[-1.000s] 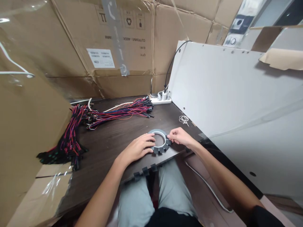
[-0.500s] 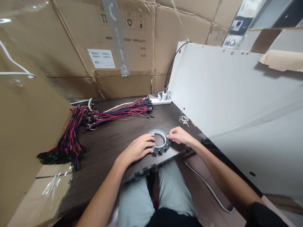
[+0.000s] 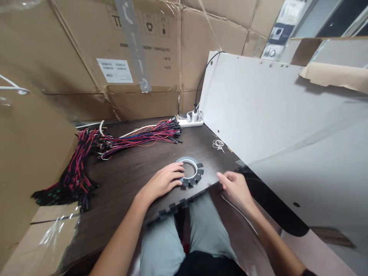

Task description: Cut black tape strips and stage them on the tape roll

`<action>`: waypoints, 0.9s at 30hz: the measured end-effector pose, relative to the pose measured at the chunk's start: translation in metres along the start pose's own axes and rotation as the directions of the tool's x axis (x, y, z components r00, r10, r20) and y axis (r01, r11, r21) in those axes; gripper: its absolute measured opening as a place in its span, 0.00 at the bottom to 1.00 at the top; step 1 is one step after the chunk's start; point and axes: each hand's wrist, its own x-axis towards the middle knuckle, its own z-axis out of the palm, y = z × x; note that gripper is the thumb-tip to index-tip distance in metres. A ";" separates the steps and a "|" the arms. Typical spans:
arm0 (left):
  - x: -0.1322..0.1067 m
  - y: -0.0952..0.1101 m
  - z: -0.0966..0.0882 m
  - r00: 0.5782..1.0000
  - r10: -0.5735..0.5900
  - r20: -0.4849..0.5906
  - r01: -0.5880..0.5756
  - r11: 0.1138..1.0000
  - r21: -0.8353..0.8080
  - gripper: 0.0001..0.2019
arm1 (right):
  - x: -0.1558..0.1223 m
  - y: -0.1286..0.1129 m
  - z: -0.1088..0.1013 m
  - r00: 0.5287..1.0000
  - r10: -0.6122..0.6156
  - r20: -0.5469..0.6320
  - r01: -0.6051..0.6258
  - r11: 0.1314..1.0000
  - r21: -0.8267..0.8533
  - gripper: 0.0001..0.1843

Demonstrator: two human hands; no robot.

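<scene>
A roll of tape [image 3: 193,160] with a white core lies flat on the dark table, and short black tape pieces [image 3: 197,177] stick out around its right and lower rim. My left hand [image 3: 163,179] holds the roll at its left side, with fingertips over the core. To the right, apart from the roll, is my right hand [image 3: 236,188] at the table's front edge. Its thumb and index finger are pinched together; whatever lies between them is too small to make out. More black tape pieces [image 3: 173,208] hang along the front edge, left of my knees.
Bundles of red, blue and black wires [image 3: 140,136] lie at the back and left. A white power strip [image 3: 190,122] stands at the rear, near a coiled white cord [image 3: 218,145]. Cardboard boxes [image 3: 152,73] and a white panel [image 3: 258,115] border the table [image 3: 129,168].
My right hand has left the roll's right rim and moved right and down to the table edge. The left hand stays on the roll. The view has shifted slightly.
</scene>
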 end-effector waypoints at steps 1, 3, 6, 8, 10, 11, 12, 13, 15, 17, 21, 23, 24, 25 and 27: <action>0.000 0.000 0.000 1.000 -0.003 0.002 0.003 1.000 -0.002 0.08 | -0.013 0.012 0.002 0.991 0.102 -0.082 -0.091 0.988 0.128 0.25; 0.000 0.000 0.000 1.000 -0.005 0.001 0.005 1.000 -0.005 0.09 | -0.031 0.030 0.008 0.947 0.301 -0.117 -0.231 0.885 0.404 0.24; 0.001 0.001 -0.001 1.000 0.000 -0.007 0.000 1.000 -0.005 0.09 | -0.034 0.040 0.019 0.912 0.409 -0.011 -0.305 0.697 0.649 0.26; 0.001 0.002 -0.002 1.000 0.003 -0.011 -0.003 1.000 -0.001 0.10 | -0.030 0.038 0.026 0.927 0.376 0.005 -0.261 0.634 0.728 0.25; 0.000 0.003 -0.001 1.000 0.005 -0.020 -0.005 1.000 0.006 0.11 | -0.030 0.031 0.032 0.939 0.334 -0.078 -0.160 0.627 0.762 0.22; 0.000 0.004 -0.001 1.000 0.010 -0.025 -0.010 1.000 0.009 0.12 | -0.033 0.027 0.034 0.942 0.301 -0.149 -0.091 0.656 0.750 0.20; -0.001 0.004 0.000 0.999 0.015 -0.028 -0.015 1.000 0.013 0.12 | -0.037 0.021 0.034 0.944 0.244 -0.224 -0.013 0.704 0.710 0.18; -0.001 0.004 0.000 0.999 0.022 -0.029 -0.022 1.000 0.016 0.12 | -0.041 0.015 0.033 0.947 0.159 -0.281 0.063 0.761 0.645 0.16; -0.001 0.004 0.000 0.999 0.040 -0.020 -0.040 0.999 0.023 0.12 | -0.042 0.001 0.026 0.958 -0.069 -0.280 0.205 0.845 0.493 0.15; -0.001 0.002 0.000 0.999 0.050 -0.018 -0.049 0.998 0.049 0.13 | -0.029 -0.013 0.017 0.972 -0.211 -0.105 0.236 0.876 0.422 0.17; -0.003 -0.002 -0.002 0.997 0.015 -0.073 -0.004 0.988 0.157 0.21 | 0.034 -0.031 0.005 0.941 -0.234 0.245 0.161 0.945 0.284 0.14; -0.005 -0.004 -0.003 0.995 -0.015 -0.094 0.032 0.984 0.173 0.25 | 0.064 -0.034 0.006 0.915 -0.192 0.354 0.129 0.973 0.193 0.14; -0.006 -0.004 -0.003 0.995 -0.030 -0.099 0.047 0.984 0.170 0.25 | 0.075 -0.034 0.007 0.902 -0.167 0.398 0.110 0.981 0.161 0.14; -0.007 -0.004 -0.002 0.994 -0.043 -0.100 0.059 0.985 0.164 0.25 | 0.082 -0.035 0.009 0.885 -0.142 0.443 0.086 0.986 0.144 0.14; -0.008 -0.003 -0.002 0.993 -0.066 -0.098 0.081 0.984 0.158 0.24 | 0.087 -0.036 0.014 0.848 -0.111 0.518 0.046 0.990 0.136 0.14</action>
